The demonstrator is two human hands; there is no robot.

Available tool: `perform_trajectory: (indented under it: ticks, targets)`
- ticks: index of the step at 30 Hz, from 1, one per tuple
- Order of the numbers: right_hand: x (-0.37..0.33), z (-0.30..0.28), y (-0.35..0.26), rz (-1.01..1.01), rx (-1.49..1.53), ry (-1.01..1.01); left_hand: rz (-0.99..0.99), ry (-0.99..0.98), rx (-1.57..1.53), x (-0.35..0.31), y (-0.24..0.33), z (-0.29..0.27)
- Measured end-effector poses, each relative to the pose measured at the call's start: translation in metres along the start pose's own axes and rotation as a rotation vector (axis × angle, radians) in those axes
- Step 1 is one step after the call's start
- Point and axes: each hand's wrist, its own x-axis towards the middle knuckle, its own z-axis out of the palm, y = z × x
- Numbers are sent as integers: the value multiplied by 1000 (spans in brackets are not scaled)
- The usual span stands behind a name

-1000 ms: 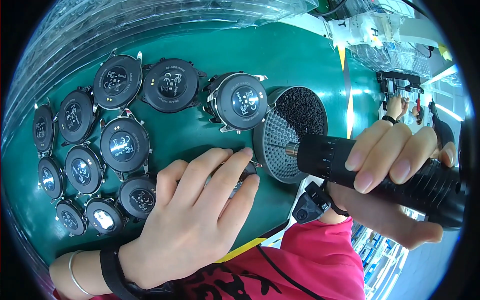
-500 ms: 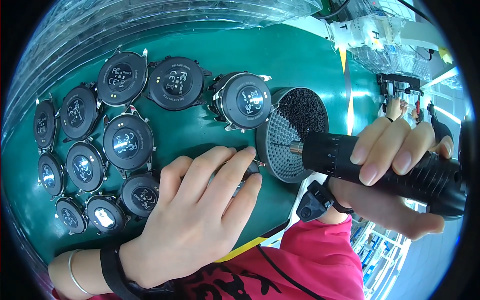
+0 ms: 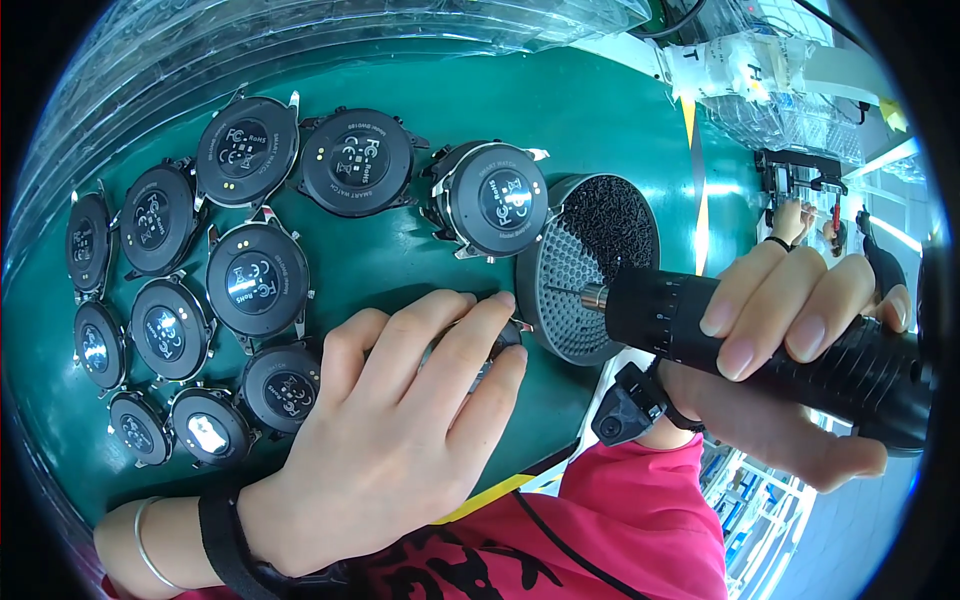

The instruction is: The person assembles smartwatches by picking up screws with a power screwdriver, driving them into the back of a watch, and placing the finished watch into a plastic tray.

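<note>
In my right hand point(image 3: 800, 320) is a black electric screwdriver point(image 3: 665, 310), my fingers wrapped round its body. Its thin bit points left, over the holes of a round grey screw tray point(image 3: 570, 295); whether the tip touches cannot be told. Black screws point(image 3: 605, 215) heap up at the tray's far side. My left hand point(image 3: 390, 420) is closed over a watch case point(image 3: 490, 355) on the green mat, left of the tray; the fingers cover most of it. Beyond it, a smartwatch case point(image 3: 495, 200) lies back up against the tray's rim.
Several more black watch cases point(image 3: 255, 280) lie back up in rows at the left. Stacked clear plastic trays point(image 3: 300, 40) line the mat's far edge. Yellow-black tape point(image 3: 690, 150) crosses the green mat point(image 3: 480, 95) on the right. Farther right, another person's hand point(image 3: 790, 220) is beside equipment.
The screwdriver's rear end has dipped slightly toward me, while its bit stays over the tray. My left hand keeps its place on the watch case. The view has shifted very slightly.
</note>
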Motion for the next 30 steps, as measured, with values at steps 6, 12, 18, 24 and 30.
perform_trajectory:
  ticks: [6, 12, 18, 24, 30]
  targets:
    - [-1, 6, 0, -4, 60, 60, 5, 3, 5, 1, -1, 0]
    - [-8, -4, -21, -12, 172, 194, 5, 15, 8, 1, -1, 1]
    - [-4, 0, -17, -18, 159, 49, 9, 25, 13, 1, -2, 2]
    - [10, 25, 1, -61, 128, -88, 14, 24, 12, 1, -1, 1]
    - [19, 25, 1, -19, 55, -357, 6, 22, -24, 2, 1, -3]
